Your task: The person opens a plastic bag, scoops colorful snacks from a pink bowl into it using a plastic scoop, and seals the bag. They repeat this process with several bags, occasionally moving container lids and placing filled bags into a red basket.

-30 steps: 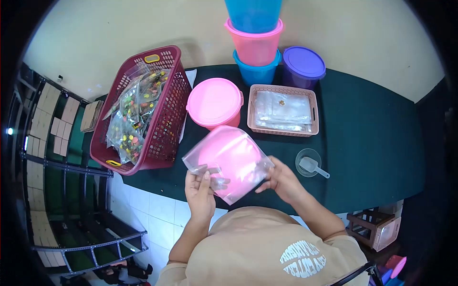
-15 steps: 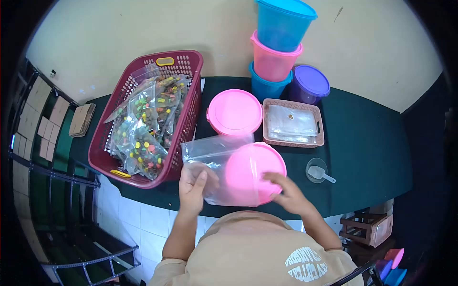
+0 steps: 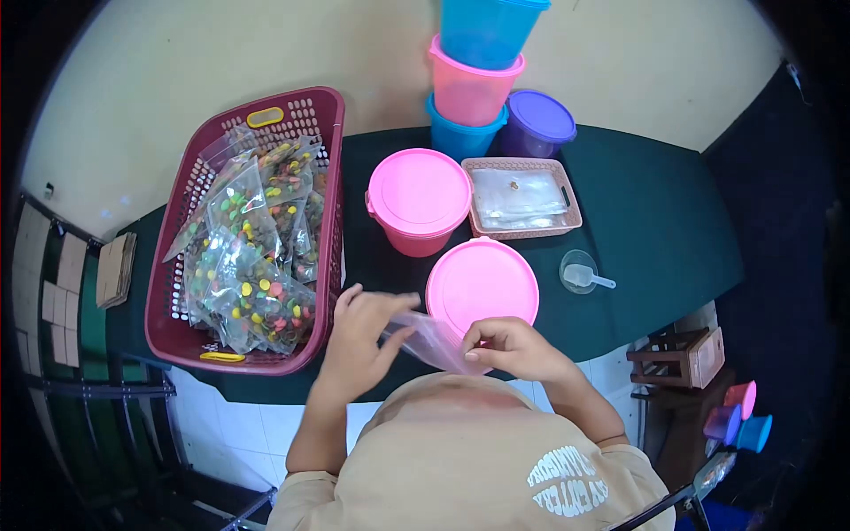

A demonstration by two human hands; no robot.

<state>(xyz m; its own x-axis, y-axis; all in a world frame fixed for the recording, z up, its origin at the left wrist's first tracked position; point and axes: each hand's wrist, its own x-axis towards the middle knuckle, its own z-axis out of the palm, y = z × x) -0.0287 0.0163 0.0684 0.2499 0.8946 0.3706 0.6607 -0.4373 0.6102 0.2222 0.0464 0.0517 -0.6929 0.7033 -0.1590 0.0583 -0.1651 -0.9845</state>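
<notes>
A clear plastic bag (image 3: pixel 428 343) stretches between my two hands at the front edge of the table, partly over a round pink lid (image 3: pixel 485 288). My left hand (image 3: pixel 365 341) has the bag's left end at its thumb and fingers, which are spread wide around it. With thumb and fingertips pinched together, my right hand (image 3: pixel 513 346) grips the other end. The lid tops a tub whose sides are mostly hidden. Just behind it stands a pink lidded tub (image 3: pixel 419 199).
A maroon basket (image 3: pixel 332 221) of filled clear bags (image 3: pixel 252 239) stands left. Behind are stacked tubs (image 3: pixel 478 88), a purple tub (image 3: pixel 540 119) and a tan tray (image 3: pixel 522 234) of flat clear bags (image 3: pixel 518 196). A scoop (image 3: pixel 584 275) rests in a clear cup (image 3: pixel 567 262) at right.
The bag, spread flat over the front lid before, is now lower and folded narrow. My right hand has closed on its end. The view has shifted slightly.
</notes>
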